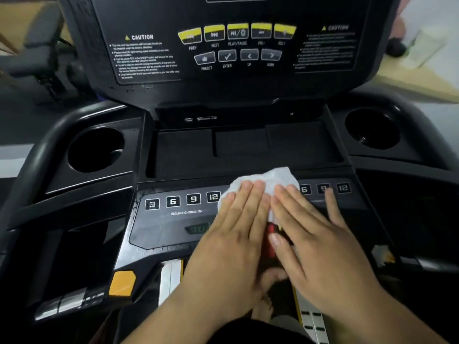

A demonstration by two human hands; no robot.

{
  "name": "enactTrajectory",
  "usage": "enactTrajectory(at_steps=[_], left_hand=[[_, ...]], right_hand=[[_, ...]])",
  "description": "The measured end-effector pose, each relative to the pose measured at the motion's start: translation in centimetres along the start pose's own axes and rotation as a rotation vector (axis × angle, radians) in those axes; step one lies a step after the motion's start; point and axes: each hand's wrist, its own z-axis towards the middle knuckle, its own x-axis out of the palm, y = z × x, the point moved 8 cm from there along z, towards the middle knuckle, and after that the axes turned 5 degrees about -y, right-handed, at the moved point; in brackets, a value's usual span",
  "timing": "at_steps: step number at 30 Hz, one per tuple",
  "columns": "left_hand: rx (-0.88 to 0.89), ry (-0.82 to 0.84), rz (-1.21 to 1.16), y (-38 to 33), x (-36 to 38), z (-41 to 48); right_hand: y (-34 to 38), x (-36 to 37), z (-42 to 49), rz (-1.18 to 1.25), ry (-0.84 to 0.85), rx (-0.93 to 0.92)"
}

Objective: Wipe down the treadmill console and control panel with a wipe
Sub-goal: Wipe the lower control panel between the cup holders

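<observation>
From the head view, a crumpled white wipe lies on the black control panel, between the number keys. The left hand and right hand press it flat, fingers outstretched, grasping nothing.

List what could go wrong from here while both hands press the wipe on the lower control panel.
1. The left hand and right hand press the wipe flat between the two number-button rows, so a button such as 12 might get triggered.
2. A red part shows between the hands; knocking it may stop or alter the machine.
3. Streaks on the panel suggest moisture near the buttons.
</observation>
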Motion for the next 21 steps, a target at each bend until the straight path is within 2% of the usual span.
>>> enactTrajectory(at_steps=[2, 4, 8, 11, 16, 21], left_hand=[[0.044, 0.022, 0.088, -0.3, 0.9, -1.0], [0.081, -0.04, 0.142, -0.7, 0.8, -1.2], [0.127, 0.014, 0.229, -1.2, 1.0, -0.2], [0.141, 0.006, 0.249, -1.2, 1.4, -0.4], [0.179, 0.006, 0.201, -1.6, 1.4, -0.2], [0.186, 0.005, 0.198, -2.9, 1.3, 0.9]], right_hand=[[0.2, 0.5, -2.1, 0.012, 0.012, -0.027], [0.0, 0.7, -3.3, 0.02, 0.029, -0.04], [-1.1, 0.2, -0.1, -0.032, 0.044, 0.031], [-0.4, 0.7, 0.2, -0.035, 0.052, 0.046], [-1.4, 0.4, -4.1, 0.001, 0.033, 0.038], [-2.9, -0.4, -0.3, -0.015, -0.012, 0.119]])
